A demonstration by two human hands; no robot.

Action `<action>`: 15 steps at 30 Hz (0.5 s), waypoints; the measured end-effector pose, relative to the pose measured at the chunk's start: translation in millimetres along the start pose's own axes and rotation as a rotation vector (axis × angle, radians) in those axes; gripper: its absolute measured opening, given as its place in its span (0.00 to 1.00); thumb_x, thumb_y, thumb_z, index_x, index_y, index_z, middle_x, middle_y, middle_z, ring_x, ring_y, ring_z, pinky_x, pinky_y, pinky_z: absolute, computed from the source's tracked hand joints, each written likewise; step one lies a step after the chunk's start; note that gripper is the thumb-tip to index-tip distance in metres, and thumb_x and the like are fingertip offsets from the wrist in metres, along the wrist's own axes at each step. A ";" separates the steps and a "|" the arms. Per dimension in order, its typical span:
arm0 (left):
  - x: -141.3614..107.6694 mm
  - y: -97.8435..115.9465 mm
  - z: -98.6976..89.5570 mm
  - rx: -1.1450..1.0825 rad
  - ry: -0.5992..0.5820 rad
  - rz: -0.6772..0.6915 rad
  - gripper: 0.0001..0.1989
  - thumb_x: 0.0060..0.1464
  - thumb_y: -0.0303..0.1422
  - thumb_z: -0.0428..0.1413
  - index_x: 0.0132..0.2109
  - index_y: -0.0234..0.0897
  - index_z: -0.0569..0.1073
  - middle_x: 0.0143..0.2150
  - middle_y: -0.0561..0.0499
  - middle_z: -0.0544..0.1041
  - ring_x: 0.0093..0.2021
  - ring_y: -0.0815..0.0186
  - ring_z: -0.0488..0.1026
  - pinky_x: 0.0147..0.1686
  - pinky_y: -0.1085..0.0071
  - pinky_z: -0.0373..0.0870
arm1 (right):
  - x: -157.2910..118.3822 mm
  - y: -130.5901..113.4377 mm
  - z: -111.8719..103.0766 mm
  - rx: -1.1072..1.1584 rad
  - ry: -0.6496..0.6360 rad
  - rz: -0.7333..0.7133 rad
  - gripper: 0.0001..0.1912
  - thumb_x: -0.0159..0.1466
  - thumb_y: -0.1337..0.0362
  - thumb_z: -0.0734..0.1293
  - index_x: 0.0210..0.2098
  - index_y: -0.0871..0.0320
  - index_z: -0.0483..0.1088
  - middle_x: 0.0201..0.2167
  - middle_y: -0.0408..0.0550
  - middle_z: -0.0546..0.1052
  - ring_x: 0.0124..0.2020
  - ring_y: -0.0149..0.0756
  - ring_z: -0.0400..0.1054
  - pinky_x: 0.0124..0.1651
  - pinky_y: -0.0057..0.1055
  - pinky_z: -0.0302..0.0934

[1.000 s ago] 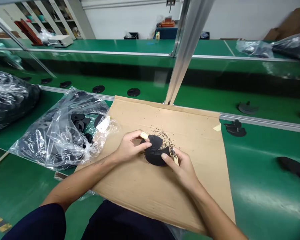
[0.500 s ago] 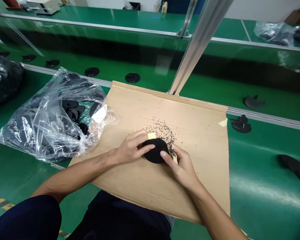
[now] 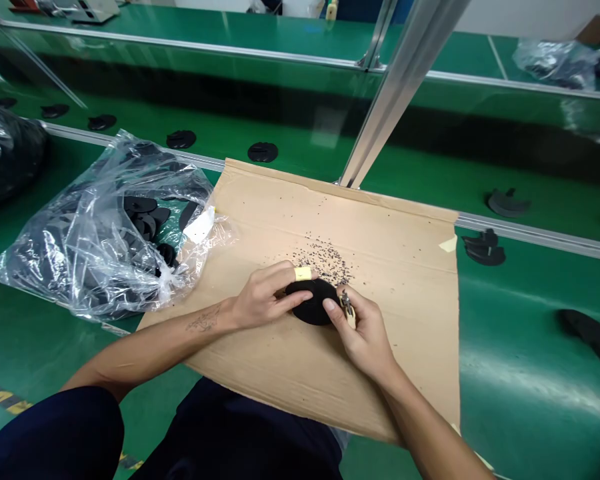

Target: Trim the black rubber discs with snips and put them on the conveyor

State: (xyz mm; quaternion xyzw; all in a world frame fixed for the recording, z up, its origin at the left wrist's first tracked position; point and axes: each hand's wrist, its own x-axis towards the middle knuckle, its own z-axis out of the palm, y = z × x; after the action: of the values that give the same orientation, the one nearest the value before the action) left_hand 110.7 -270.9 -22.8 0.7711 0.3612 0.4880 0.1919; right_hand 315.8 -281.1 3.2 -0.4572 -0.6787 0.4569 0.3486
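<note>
A round black plastic disc (image 3: 316, 308) is held over a cardboard sheet (image 3: 300, 373). My left hand (image 3: 266, 295) grips its left side between thumb and fingers, with yellow tape wrapped round one finger. At the disc's right edge is my right hand (image 3: 361, 327), closed round a small pair of nippers (image 3: 349, 311) with pale yellow handles. The right thumb rests on the disc while the nippers' metal jaws point away from me. Many tiny black scraps (image 3: 330, 260) lie scattered on the cardboard just beyond the disc.
A clear plastic bag (image 3: 100, 233) of black discs lies on the left. More black parts sit along the green belt behind, such as one disc (image 3: 263, 152), and a part (image 3: 485, 248) on the right. A metal post (image 3: 400, 100) rises behind the cardboard.
The disc has turned or tilted slightly in my hands, and the nippers have shifted a little. My left hand has barely moved.
</note>
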 end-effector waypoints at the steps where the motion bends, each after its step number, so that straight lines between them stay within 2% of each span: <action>1: -0.1 0.1 0.0 0.005 -0.001 -0.001 0.13 0.64 0.34 0.59 0.53 0.34 0.76 0.34 0.48 0.79 0.31 0.69 0.73 0.30 0.74 0.72 | 0.2 -0.1 0.0 0.001 0.000 -0.004 0.21 0.70 0.48 0.63 0.27 0.54 0.61 0.23 0.40 0.63 0.26 0.32 0.56 0.30 0.30 0.56; 9: -2.2 0.5 0.8 -0.028 0.013 -0.026 0.13 0.63 0.35 0.60 0.53 0.34 0.77 0.34 0.48 0.79 0.32 0.69 0.74 0.31 0.74 0.73 | 0.7 -1.2 0.6 -0.021 0.007 -0.082 0.17 0.71 0.56 0.63 0.27 0.54 0.60 0.24 0.40 0.64 0.26 0.31 0.58 0.31 0.30 0.56; 12: -1.5 -0.7 0.1 -0.110 -0.004 -0.101 0.19 0.62 0.37 0.61 0.57 0.34 0.75 0.36 0.49 0.77 0.34 0.68 0.74 0.33 0.74 0.73 | -0.6 -0.9 0.0 -0.115 0.048 -0.188 0.13 0.71 0.62 0.63 0.29 0.54 0.63 0.24 0.42 0.65 0.26 0.33 0.60 0.31 0.31 0.57; 15: 2.5 -2.1 -2.5 -0.225 -0.050 -0.144 0.20 0.60 0.42 0.62 0.53 0.34 0.77 0.36 0.48 0.76 0.35 0.68 0.73 0.34 0.73 0.74 | -1.6 1.1 -0.9 -0.213 0.072 -0.335 0.07 0.69 0.67 0.63 0.33 0.55 0.67 0.25 0.44 0.68 0.26 0.34 0.62 0.31 0.33 0.58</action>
State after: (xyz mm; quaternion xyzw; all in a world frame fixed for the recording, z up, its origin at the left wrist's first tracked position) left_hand 108.4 -267.8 -21.5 0.7286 0.3539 0.4910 0.3205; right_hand 317.5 -282.2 2.4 -0.3881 -0.7769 0.3017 0.3934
